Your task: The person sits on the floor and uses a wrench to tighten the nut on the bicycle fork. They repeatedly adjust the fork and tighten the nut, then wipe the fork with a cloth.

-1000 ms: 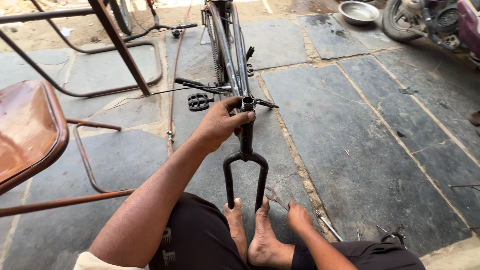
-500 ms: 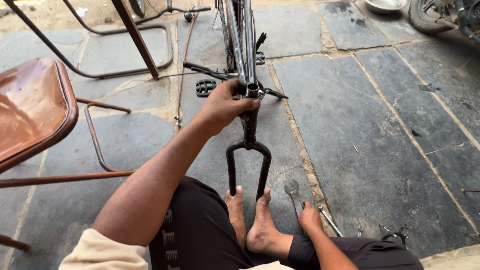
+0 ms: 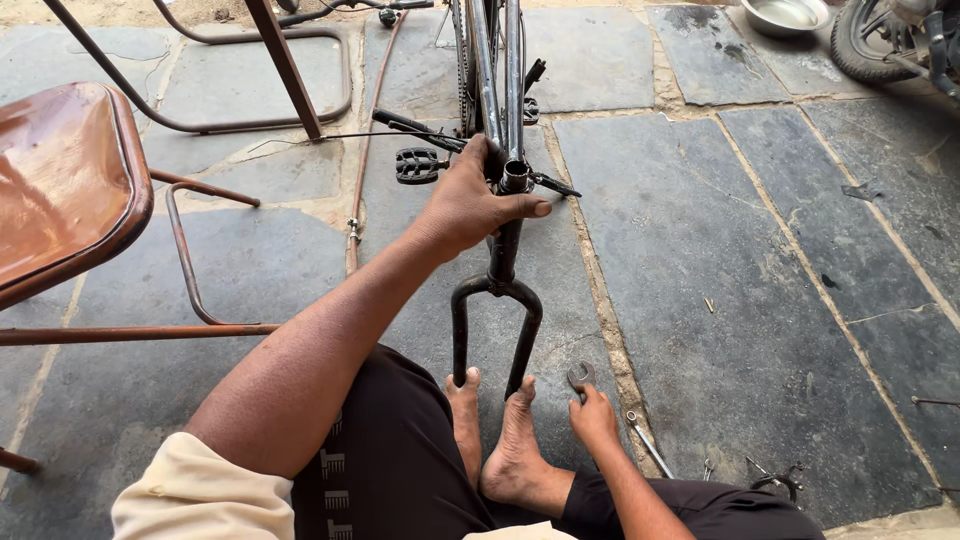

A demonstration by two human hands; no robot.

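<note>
A: Where was the left hand (image 3: pixel 470 205)?

B: At frame centre, fingers wrapped around the black steel bicycle frame (image 3: pixel 503 255) above its fork.

A: And the right hand (image 3: pixel 594 415)?

B: Lower right, fingers closed on a grey metal spanner (image 3: pixel 580 378) beside the bare feet (image 3: pixel 497 440).

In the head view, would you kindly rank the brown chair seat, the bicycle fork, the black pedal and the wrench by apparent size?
1. brown chair seat, though it lies nearer the camera
2. bicycle fork
3. black pedal
4. wrench, partly hidden by the right hand, so its rank below the pedal is unsure
</note>
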